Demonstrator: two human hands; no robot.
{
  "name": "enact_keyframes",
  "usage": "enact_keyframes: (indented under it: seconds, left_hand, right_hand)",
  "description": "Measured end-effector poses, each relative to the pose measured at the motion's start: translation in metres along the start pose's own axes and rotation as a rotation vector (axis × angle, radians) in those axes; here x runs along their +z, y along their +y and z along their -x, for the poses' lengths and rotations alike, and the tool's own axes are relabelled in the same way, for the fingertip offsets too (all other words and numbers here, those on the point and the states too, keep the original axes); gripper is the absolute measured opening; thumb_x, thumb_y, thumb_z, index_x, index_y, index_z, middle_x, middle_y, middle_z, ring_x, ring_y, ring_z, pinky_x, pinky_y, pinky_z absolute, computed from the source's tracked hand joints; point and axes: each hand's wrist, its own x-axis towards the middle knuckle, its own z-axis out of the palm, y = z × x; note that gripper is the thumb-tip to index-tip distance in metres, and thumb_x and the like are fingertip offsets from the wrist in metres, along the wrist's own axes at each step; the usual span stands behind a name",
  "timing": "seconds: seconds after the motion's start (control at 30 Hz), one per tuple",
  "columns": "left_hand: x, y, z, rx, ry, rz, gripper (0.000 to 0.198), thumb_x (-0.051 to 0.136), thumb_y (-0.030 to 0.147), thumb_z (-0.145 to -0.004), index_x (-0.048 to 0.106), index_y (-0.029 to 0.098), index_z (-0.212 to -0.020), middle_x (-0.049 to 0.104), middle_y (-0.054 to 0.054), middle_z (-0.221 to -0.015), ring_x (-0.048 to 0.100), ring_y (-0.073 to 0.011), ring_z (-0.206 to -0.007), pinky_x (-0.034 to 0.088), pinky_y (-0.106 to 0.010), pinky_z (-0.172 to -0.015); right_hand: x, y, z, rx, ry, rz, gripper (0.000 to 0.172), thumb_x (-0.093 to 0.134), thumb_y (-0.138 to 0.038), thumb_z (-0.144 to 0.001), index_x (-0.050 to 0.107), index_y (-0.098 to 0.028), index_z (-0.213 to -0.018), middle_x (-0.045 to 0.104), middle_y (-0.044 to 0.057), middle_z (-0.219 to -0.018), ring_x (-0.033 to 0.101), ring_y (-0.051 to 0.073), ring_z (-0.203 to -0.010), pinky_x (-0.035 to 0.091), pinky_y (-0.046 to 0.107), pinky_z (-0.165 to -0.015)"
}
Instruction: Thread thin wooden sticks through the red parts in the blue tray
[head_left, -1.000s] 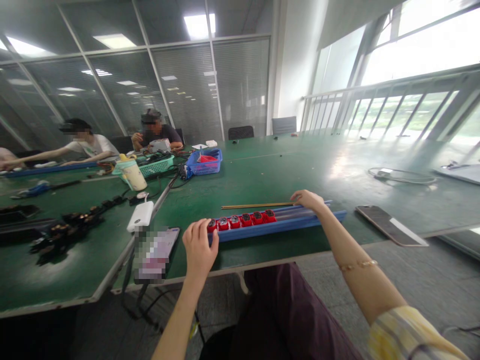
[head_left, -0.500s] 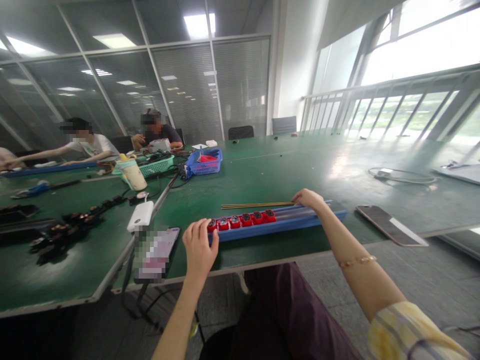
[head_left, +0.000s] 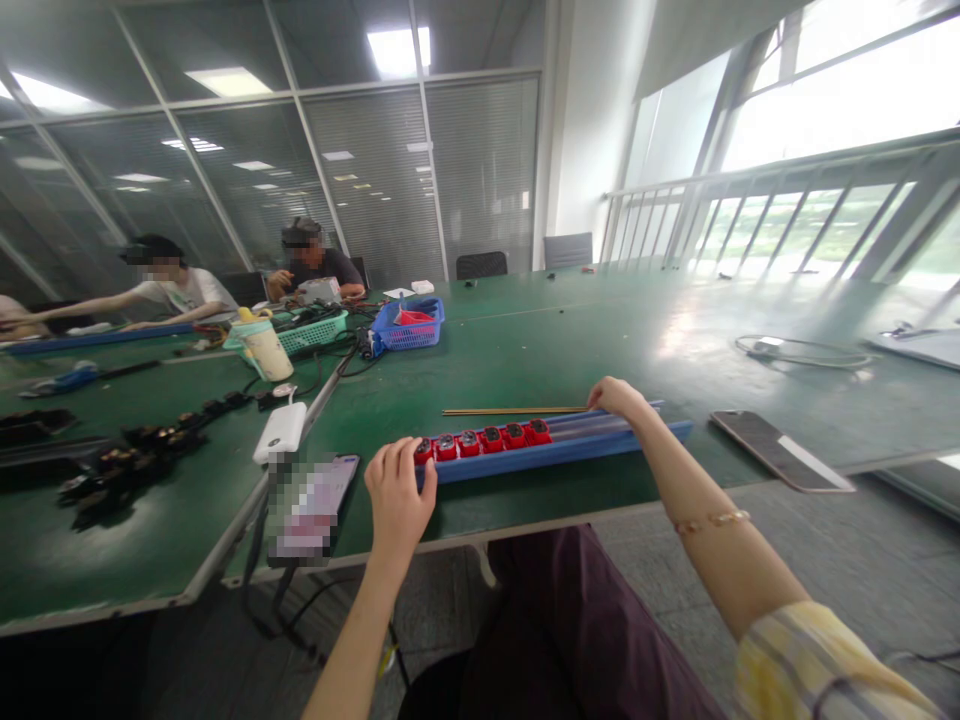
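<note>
A long blue tray (head_left: 570,452) lies across the table in front of me. Several red watch-like pieces (head_left: 491,438) with dark round faces stand in a row in its left part. My left hand (head_left: 397,492) is closed around the tray's left end, thumb at the near side. Behind the tray, thin brass-coloured rods (head_left: 517,410) lie nearly parallel to it. The curled fingers of my right hand (head_left: 616,397) meet the rods' right end; the fingertips are partly hidden.
A phone (head_left: 319,510) and white power bank (head_left: 281,433) lie left; a dark slab-like device (head_left: 776,450) lies right. Farther back are a blue basket (head_left: 409,335), green basket (head_left: 319,335) and cup (head_left: 264,347). Black parts (head_left: 142,450) cover the left table. Two people sit beyond.
The rods, seen slightly apart before, now lie closer together. My right hand has shifted very slightly; my left hand and the tray have stayed in place.
</note>
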Motion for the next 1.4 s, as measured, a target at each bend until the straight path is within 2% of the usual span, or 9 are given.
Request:
enact_keyframes:
  seconds: [0.23,0.5,0.8,0.97,1.07,1.17,1.27,1.33,1.4]
  left_hand:
    - [-0.001,0.001,0.000,-0.007,-0.004,0.000,0.032,0.052,0.032,-0.092,0.059,0.016,-0.120,0.064,-0.012,-0.120,0.050,-0.0290,-0.116,0.037,-0.044,-0.103]
    - [-0.001,0.001,0.000,-0.007,-0.004,0.003,0.033,0.051,0.032,-0.092,0.058,0.016,-0.120,0.063,-0.012,-0.120,0.050,-0.0287,-0.116,0.036,-0.044,-0.104]
    - [-0.002,0.001,0.000,-0.012,-0.012,0.010,0.033,0.051,0.032,-0.092,0.059,0.017,-0.120,0.063,-0.013,-0.120,0.050,-0.0287,-0.117,0.036,-0.044,-0.104]
    - [-0.001,0.001,-0.001,-0.009,-0.011,0.009,0.032,0.052,0.032,-0.092,0.059,0.016,-0.120,0.064,-0.012,-0.119,0.050,-0.0284,-0.116,0.037,-0.044,-0.104]
    - [-0.002,0.002,-0.001,-0.009,-0.011,0.009,0.033,0.052,0.032,-0.092,0.059,0.016,-0.120,0.064,-0.012,-0.119,0.050,-0.0284,-0.116,0.037,-0.044,-0.103]
    - [-0.002,0.002,-0.001,-0.014,-0.013,0.012,0.033,0.051,0.032,-0.092,0.059,0.016,-0.120,0.064,-0.013,-0.119,0.050,-0.0283,-0.116,0.037,-0.044,-0.103]
    - [-0.002,0.002,-0.001,-0.015,-0.016,0.012,0.033,0.051,0.032,-0.092,0.059,0.016,-0.121,0.064,-0.013,-0.120,0.049,-0.0282,-0.116,0.036,-0.044,-0.103]
    - [-0.002,0.002,0.000,-0.011,-0.016,0.008,0.033,0.051,0.032,-0.092,0.058,0.016,-0.121,0.063,-0.013,-0.120,0.049,-0.0283,-0.116,0.036,-0.044,-0.103]
    - [-0.002,0.002,0.000,-0.009,-0.017,0.006,0.033,0.051,0.032,-0.092,0.058,0.016,-0.121,0.063,-0.013,-0.120,0.049,-0.0284,-0.117,0.035,-0.044,-0.104]
  right_hand:
    - [-0.003,-0.005,-0.003,-0.038,-0.077,0.071,0.028,0.059,-0.005,-0.074,0.081,-0.017,-0.086,0.078,0.009,-0.088,0.072,0.019,-0.086,0.051,0.020,-0.071]
    - [-0.005,-0.009,-0.002,-0.071,-0.110,0.081,0.033,0.056,0.000,-0.071,0.081,-0.015,-0.088,0.078,0.010,-0.092,0.072,0.020,-0.089,0.051,0.021,-0.074]
    - [-0.004,-0.005,0.000,-0.165,-0.099,0.004,0.029,0.057,-0.001,-0.069,0.080,-0.017,-0.078,0.077,0.006,-0.081,0.071,0.020,-0.083,0.049,0.022,-0.070]
    - [-0.001,-0.003,-0.006,-0.191,-0.097,-0.022,0.018,0.062,-0.007,-0.070,0.077,-0.017,-0.069,0.075,0.006,-0.074,0.069,0.020,-0.077,0.049,0.024,-0.070]
    - [0.002,0.001,-0.007,-0.197,-0.050,-0.040,0.015,0.062,-0.013,-0.074,0.077,-0.015,-0.075,0.075,0.008,-0.080,0.068,0.021,-0.078,0.048,0.025,-0.072]
    - [0.007,0.006,-0.004,-0.202,0.021,-0.068,0.021,0.055,-0.014,-0.080,0.075,-0.014,-0.088,0.075,0.008,-0.089,0.067,0.019,-0.082,0.047,0.024,-0.075]
    - [0.010,0.010,0.001,-0.218,0.066,-0.120,0.027,0.048,-0.013,-0.084,0.070,-0.016,-0.100,0.074,0.006,-0.087,0.066,0.016,-0.080,0.046,0.022,-0.074]
    - [0.010,0.012,0.004,-0.260,0.077,-0.186,0.027,0.048,-0.015,-0.085,0.068,-0.017,-0.103,0.073,0.004,-0.083,0.065,0.016,-0.078,0.046,0.022,-0.073]
    - [0.008,0.012,0.006,-0.313,0.067,-0.226,0.022,0.051,-0.020,-0.085,0.069,-0.017,-0.097,0.072,0.003,-0.079,0.064,0.016,-0.076,0.045,0.022,-0.072]
